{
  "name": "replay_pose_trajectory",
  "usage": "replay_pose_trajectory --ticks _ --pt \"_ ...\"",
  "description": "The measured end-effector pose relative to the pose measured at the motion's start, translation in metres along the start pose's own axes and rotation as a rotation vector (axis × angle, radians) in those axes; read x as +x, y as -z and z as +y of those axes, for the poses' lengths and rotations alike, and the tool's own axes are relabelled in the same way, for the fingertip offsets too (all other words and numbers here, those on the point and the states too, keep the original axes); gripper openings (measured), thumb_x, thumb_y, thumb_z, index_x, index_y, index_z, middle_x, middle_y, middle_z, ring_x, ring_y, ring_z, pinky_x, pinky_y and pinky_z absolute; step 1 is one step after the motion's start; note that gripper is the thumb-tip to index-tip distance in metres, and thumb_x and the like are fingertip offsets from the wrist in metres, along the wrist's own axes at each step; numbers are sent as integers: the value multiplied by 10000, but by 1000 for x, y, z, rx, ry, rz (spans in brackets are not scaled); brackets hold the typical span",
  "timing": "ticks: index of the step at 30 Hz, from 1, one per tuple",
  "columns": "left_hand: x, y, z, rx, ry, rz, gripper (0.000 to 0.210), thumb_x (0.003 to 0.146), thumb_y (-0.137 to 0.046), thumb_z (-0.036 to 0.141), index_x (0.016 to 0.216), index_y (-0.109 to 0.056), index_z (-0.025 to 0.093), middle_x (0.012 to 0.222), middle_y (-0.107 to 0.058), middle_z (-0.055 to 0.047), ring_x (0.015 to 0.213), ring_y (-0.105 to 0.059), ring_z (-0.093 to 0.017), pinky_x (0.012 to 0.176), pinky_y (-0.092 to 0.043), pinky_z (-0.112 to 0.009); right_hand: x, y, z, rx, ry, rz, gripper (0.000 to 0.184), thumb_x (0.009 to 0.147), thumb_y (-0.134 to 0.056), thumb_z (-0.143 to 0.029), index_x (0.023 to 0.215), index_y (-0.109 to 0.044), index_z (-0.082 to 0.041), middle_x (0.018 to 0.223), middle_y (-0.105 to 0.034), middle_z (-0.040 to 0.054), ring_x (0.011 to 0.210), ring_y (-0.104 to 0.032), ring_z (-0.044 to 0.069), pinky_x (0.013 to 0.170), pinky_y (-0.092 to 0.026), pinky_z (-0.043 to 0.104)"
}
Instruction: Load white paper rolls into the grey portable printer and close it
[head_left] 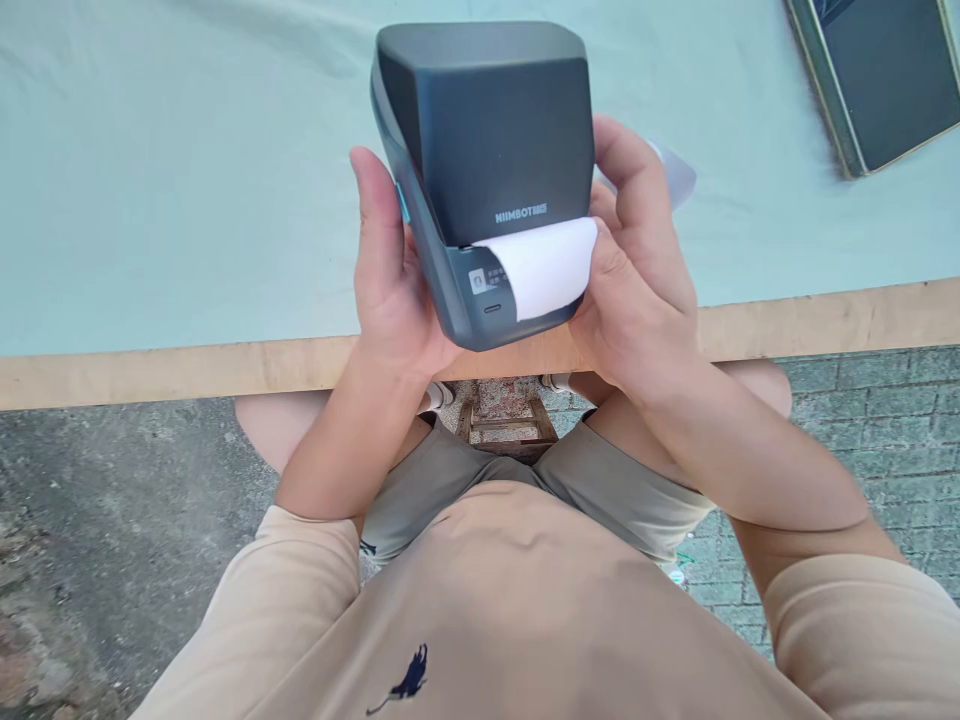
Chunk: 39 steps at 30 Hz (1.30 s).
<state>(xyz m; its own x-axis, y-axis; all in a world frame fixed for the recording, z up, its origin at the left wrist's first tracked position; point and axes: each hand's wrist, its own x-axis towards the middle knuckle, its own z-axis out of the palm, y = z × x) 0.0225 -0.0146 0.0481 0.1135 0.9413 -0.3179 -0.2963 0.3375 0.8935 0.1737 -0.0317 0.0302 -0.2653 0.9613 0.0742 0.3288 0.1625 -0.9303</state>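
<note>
A dark grey label printer [502, 140] marked NIIMBOT is held up over the table's near edge, slightly tilted. From its slot a white paper label [551, 268] curls out over the front panel. My left hand [394, 270] supports the printer from the left and below, the thumb beside a light blue button on its side. My right hand [637, 250] is at the right side, its thumb against the label's right end and its fingers bent by the casing. Part of the right fingers is hidden behind the printer.
A pale green cloth [187, 180] covers the table, with a bare wooden front edge [150, 370]. At the upper right lies a dark, flat object with a light rim [892, 80]. Behind my right hand sits a white piece [679, 178], partly covered. A wooden stool shows between my legs.
</note>
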Motion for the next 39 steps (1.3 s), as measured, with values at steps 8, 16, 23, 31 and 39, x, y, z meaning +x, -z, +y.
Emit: replay_pose_trajectory --ticks 8,16,23,31,39 --pt "7 4 -11 -77 -123 -85 560 973 -176 555 1095 -656 293 901 -638 -53 946 -658 -229 871 -554 -411 3 -1 0 205 50 90 455 921 -464 -554 1326 -331 -394 1520 -320 -44 1389 -397 187 1081 -489 342" --pt "7 9 -6 -191 91 -236 667 947 -118 637 1267 -603 311 833 -667 -78 978 -672 -274 810 -572 -462 4 -1 -10 102 87 137 415 930 -476 -454 1285 -325 -301 1453 -364 62 1373 -409 161 1047 -515 292" --pt "2 8 6 -234 203 -236 693 940 -99 602 1348 -535 250 1055 -702 -130 1176 -597 -350 858 -588 -506 3 2 -6 66 122 99 418 912 -544 -404 1297 -403 -328 1427 -447 -15 1404 -390 164 1081 -513 295" --pt "-2 -1 12 -278 282 -198 736 946 -63 635 1438 -419 219 1429 -544 -86 1242 -564 -368 846 -611 -481 2 24 -22 -4 175 106 432 887 -474 -262 1319 -469 -263 1407 -467 -4 1359 -437 161 1138 -423 343" --pt "1 -3 -13 -379 187 -217 566 1004 -209 492 1019 -698 206 1107 -717 -15 1209 -620 -260 844 -624 -344 17 53 -35 -591 363 -42 512 839 -535 -518 1265 -528 -233 1292 -529 28 1311 -451 209 1122 -409 377"
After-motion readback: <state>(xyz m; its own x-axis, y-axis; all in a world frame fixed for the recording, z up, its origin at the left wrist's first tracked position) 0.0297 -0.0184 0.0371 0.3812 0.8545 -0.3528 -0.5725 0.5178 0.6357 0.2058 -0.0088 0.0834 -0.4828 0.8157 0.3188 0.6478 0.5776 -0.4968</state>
